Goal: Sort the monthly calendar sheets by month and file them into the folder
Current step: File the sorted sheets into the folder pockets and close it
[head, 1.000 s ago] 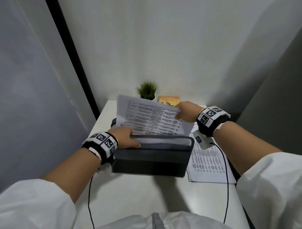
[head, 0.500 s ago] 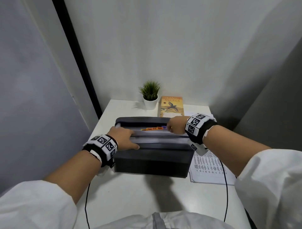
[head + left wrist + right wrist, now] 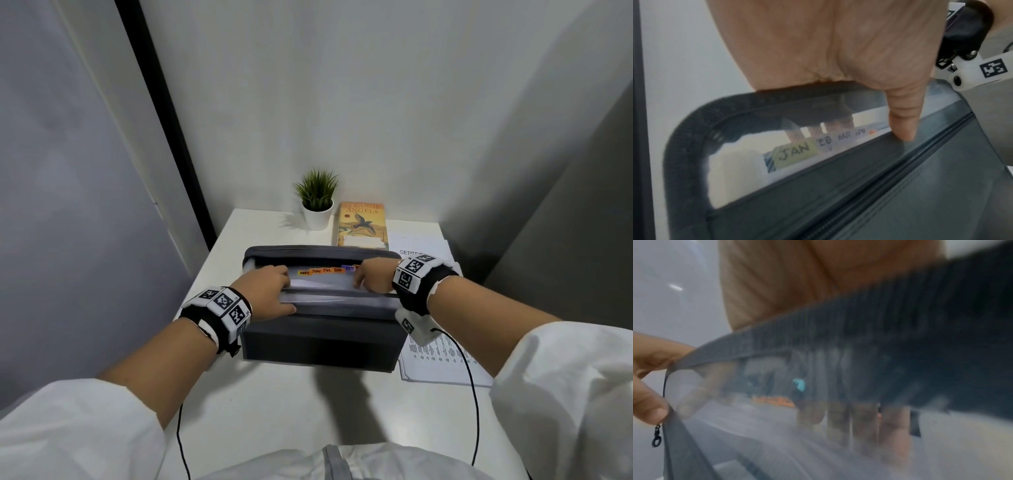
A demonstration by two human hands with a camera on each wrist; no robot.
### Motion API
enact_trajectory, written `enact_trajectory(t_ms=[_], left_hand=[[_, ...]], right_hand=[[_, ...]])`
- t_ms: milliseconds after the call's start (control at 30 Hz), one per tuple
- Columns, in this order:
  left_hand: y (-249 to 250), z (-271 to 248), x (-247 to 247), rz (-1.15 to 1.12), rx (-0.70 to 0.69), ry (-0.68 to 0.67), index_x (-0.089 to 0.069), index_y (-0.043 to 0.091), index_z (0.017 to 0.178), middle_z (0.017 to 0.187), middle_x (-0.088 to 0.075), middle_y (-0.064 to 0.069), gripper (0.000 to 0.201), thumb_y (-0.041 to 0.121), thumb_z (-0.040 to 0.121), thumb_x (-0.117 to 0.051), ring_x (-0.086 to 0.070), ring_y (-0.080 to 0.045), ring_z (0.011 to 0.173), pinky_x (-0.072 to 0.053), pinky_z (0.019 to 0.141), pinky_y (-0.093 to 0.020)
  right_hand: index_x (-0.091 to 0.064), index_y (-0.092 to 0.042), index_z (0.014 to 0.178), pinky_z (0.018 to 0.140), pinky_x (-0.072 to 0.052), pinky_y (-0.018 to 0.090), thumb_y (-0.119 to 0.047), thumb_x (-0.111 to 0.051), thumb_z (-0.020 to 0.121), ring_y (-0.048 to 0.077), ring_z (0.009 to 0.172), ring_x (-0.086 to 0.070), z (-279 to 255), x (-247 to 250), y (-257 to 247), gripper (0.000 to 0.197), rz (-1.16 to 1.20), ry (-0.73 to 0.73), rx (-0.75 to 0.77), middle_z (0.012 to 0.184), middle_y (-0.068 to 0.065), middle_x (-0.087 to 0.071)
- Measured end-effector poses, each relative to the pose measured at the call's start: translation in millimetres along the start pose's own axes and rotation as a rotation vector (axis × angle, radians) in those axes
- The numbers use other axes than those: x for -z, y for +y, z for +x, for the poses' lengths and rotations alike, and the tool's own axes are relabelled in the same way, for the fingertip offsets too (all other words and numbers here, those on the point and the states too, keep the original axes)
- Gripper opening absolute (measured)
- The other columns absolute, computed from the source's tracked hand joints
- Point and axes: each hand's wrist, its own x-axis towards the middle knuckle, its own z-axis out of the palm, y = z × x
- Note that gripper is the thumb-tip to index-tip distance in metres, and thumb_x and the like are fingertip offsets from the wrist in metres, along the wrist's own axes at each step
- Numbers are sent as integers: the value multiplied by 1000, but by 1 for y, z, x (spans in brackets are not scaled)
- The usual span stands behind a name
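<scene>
Plant (image 3: 317, 195), book (image 3: 361, 224) behind folder (image 3: 322, 339).

The folder (image 3: 322, 337) is a dark grey accordion file standing upright on the table, mouth open upward (a zipper track runs along its rim). Inside, translucent dividers carry handwritten month tabs (image 3: 325, 270) in a row: JAN (image 3: 795, 150) on yellow, then FEB, MAR and APR on pale ones, MAY, JUN and JUL on orange, SEPT on purple. White sheets sit between the dividers. More printed calendar sheets (image 3: 442, 363) lie flat just right of the folder, one headed SEPT.
</scene>
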Motion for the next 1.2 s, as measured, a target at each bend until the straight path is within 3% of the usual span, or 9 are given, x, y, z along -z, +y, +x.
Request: enact_trajectory(t_ms=[100, 167, 233, 533, 667, 833, 1000, 1100, 1200], left_hand=[[-1, -2, -3, -45, 33, 2, -59, 19, 119, 118, -56, 6, 52, 56, 83, -60, -56, -17, 105, -35, 101, -39], [-1, -1, -4, -77, 50, 4, -57, 20, 121, 121, -59, 3, 53, 56, 82, -62, -56, -17, 109, -37, 93, -32], [0, 0, -3, -102, 57, 6, -55, 22, 124, 124, -58, 2, 56, 55, 81, -64, -56, -17, 110, -39, 86, -27], [0, 2, -3, -70, 69, -5, -24, 32, 149, 133, -40, 3, 84, 60, 80, -61, -53, -21, 107, -45, 92, -35], [2, 2, -2, -50, 46, -6, -40, 36, 139, 122, -40, 4, 66, 59, 80, -61, -50, -16, 95, -47, 87, -35], [14, 9, -1, 34, -38, 87, -56, 25, 112, 112, -48, 4, 47, 57, 78, -64, -50, -16, 102, -41, 90, -34], [46, 33, 3, 13, -70, 1, -51, 26, 119, 117, -62, 2, 55, 55, 75, -68, -59, -22, 104, -46, 86, -32], [53, 44, 2, 60, -49, -32, -56, 25, 122, 113, -63, 0, 53, 49, 77, -69, -60, -23, 102, -52, 83, -36], [50, 49, -1, 86, -39, -8, -62, 25, 108, 101, -66, 1, 38, 49, 79, -68, -63, -22, 90, -52, 74, -34]], right_hand=[[-68, -21, 111, 87, -47, 29, 1, -47, 88, 23, 107, -59, 1, -3, 3, 38, 83, 91, 28, 126, 5, -60], [-67, -27, 108, 85, -48, 28, 0, -50, 84, 21, 105, -58, 3, -5, 6, 39, 150, 175, 41, 126, 3, -59], [-66, -30, 112, 87, -48, 28, -5, -53, 85, 20, 108, -58, 3, -8, 7, 39, 177, 216, 43, 129, 1, -58], [-72, -28, 109, 96, -49, 34, -10, -53, 89, 17, 105, -61, 1, -12, 9, 33, 260, 213, 59, 123, -3, -65], [-75, -24, 102, 91, -50, 29, -9, -54, 90, 15, 98, -62, 1, -15, 9, 29, 313, 216, 80, 112, -3, -70], [-75, -29, 88, 82, -52, 29, -12, -54, 89, 14, 85, -61, 3, -18, 11, 27, 382, 199, 87, 86, -10, -68], [-74, -31, 82, 72, -46, 26, -12, -53, 89, 12, 76, -56, 3, -13, 30, 29, 462, 175, 119, 86, -7, -69], [-72, -32, 80, 68, -45, 26, -14, -56, 88, 12, 70, -55, -2, -10, 74, 25, 717, 341, -12, 82, -7, -67], [-71, -18, 92, 69, -44, 28, -6, -52, 90, 16, 70, -54, -11, -38, 138, 23, 918, 464, -255, 81, 0, -66]])
